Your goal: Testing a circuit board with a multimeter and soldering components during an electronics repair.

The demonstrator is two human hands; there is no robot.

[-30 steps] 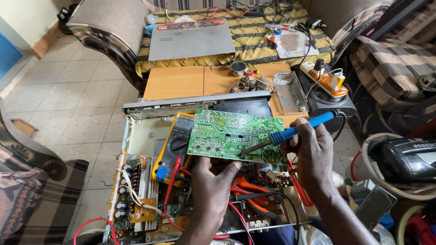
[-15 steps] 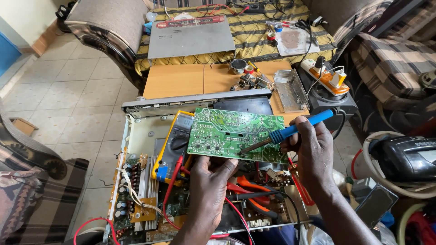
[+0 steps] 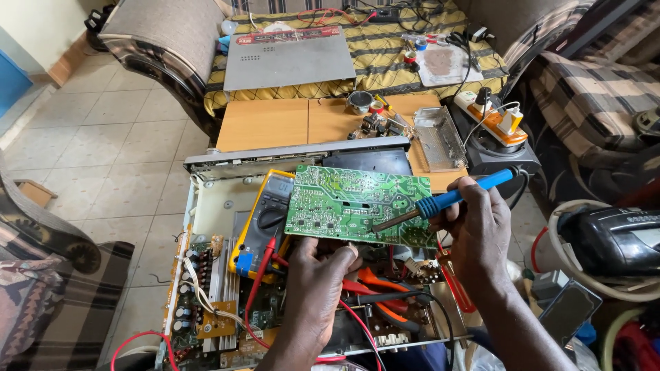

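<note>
Opened amplifier chassis [image 3: 206, 206] at 7 o'clock, its wiring and heat sink exposed. Yellow multimeter [image 3: 265, 213] lies inside it, red probe lead trailing toward 6.

Left hand [image 3: 316, 282] grips the lower edge of the green circuit board [image 3: 357, 205], held solder side up at frame centre, tilted slightly, above the chassis.

Right hand [image 3: 474, 230], at 3 o'clock, is closed around the blue-handled soldering iron [image 3: 440, 203]; tip rests on the board's right half.

Judgement: brace the board steady, keep the tip on a single joint, fingers clear of the hot shaft.

Wooden surface [image 3: 289, 124] lies at 12.
</note>
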